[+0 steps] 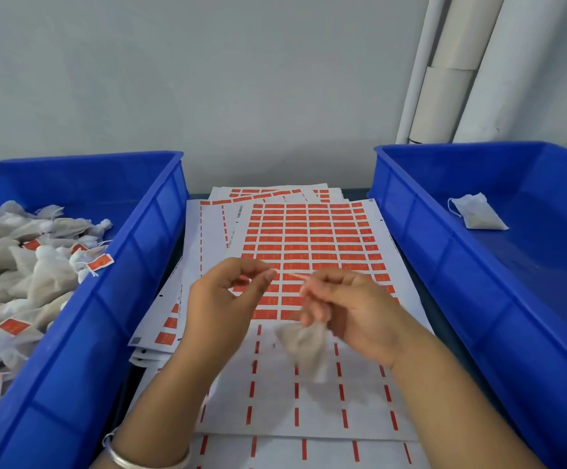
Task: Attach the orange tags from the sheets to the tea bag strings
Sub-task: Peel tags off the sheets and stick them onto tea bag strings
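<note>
A stack of white sheets [309, 238] with rows of orange tags lies between two blue bins. My right hand [349, 309] holds a tea bag [305, 346] that hangs blurred below its fingers, and pinches an orange tag [297, 275] edge-on at its fingertips. My left hand [228, 299] hovers just left of the tag, thumb and forefinger curled toward each other; whether they pinch the string I cannot tell. The near part of the top sheet [309, 394] shows only narrow orange strips where tags are gone.
A blue bin [133, 265] on the left holds several tea bags, some with orange tags. The blue bin [444, 265] on the right holds one tea bag [478, 214]. White pipes [444, 79] stand against the wall at the back right.
</note>
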